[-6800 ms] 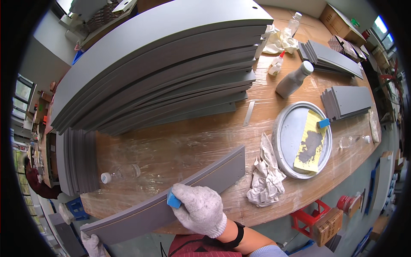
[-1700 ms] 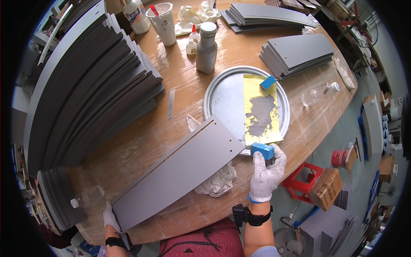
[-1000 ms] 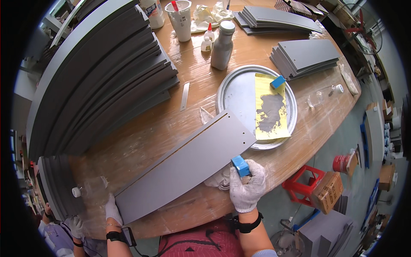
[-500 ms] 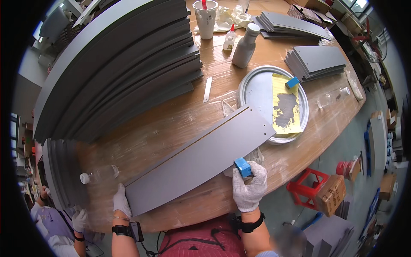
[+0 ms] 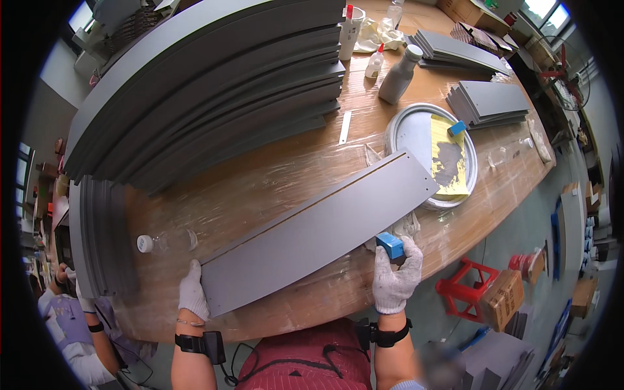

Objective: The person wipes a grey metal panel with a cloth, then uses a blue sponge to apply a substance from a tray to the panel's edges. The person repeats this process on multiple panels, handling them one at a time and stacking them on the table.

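Observation:
A long grey board (image 5: 318,231) lies slantwise before me, with a narrow brown groove along its far edge and small holes near its ends. Its far right corner overlaps a round pale grey lid (image 5: 392,133). My left hand (image 5: 193,289), in a white glove, grips the board's near left end, thumb on top, other fingers hidden beneath. Between the thumb and fingers of my gloved right hand (image 5: 398,276) is a small blue block (image 5: 390,245), held at the board's near long edge. Whether the block touches that edge I cannot tell.
Tall stacks of grey boards (image 5: 214,84) fill the back left. Beyond the lid, with its yellow paper (image 5: 441,133) and second blue block (image 5: 457,128), are a grey bottle (image 5: 400,75) and shorter boards (image 5: 491,101). A clear bottle (image 5: 166,242) lies left; a red stool (image 5: 465,286) stands right.
The whole view has shifted, so the table's things sit farther right. Both my hands keep their holds. At the far left, another person's gloved hand has moved up.

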`<action>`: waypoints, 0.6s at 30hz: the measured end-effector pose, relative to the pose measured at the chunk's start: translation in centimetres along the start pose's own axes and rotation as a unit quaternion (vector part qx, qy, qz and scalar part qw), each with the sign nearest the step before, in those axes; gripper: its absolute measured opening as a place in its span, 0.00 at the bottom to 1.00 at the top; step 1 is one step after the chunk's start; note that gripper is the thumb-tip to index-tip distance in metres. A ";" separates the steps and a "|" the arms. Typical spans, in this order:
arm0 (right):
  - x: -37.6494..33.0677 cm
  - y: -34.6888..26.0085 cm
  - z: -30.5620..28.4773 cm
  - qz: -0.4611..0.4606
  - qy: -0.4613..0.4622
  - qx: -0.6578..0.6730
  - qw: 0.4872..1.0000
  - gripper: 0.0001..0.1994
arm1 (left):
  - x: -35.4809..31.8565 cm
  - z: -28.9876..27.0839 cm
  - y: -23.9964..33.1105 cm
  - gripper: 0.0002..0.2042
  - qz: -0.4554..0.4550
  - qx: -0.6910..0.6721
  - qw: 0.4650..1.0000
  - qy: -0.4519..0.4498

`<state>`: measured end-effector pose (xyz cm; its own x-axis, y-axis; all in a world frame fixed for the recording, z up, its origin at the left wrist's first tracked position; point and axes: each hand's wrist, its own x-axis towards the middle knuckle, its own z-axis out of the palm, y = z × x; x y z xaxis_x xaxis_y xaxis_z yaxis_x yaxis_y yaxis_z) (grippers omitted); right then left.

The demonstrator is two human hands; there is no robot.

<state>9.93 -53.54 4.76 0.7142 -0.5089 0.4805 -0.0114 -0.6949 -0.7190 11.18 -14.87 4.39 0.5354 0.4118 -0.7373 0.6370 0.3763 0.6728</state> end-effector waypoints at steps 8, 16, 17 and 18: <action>-4.8 -4.8 0.5 -0.025 -0.088 0.090 0.992 0.24 | -2.6 0.2 1.5 0.22 0.032 -0.025 0.997 -0.060; -4.0 -5.2 -0.9 0.064 0.000 0.089 0.994 0.22 | -5.3 0.4 3.1 0.21 0.055 -0.082 0.988 -0.123; -3.5 -4.2 -0.8 0.111 0.022 0.116 0.987 0.22 | -5.8 0.7 3.3 0.21 0.053 -0.085 0.986 -0.131; -3.0 -3.7 -0.3 0.116 0.022 0.131 0.984 0.22 | -6.4 0.9 3.7 0.21 0.052 -0.088 0.986 -0.135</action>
<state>7.61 -49.64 6.11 0.6830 -0.6637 0.3049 0.0136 -0.4059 -0.9138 10.57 -16.82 11.50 0.7360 0.2293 -0.6370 0.4774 0.4913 0.7285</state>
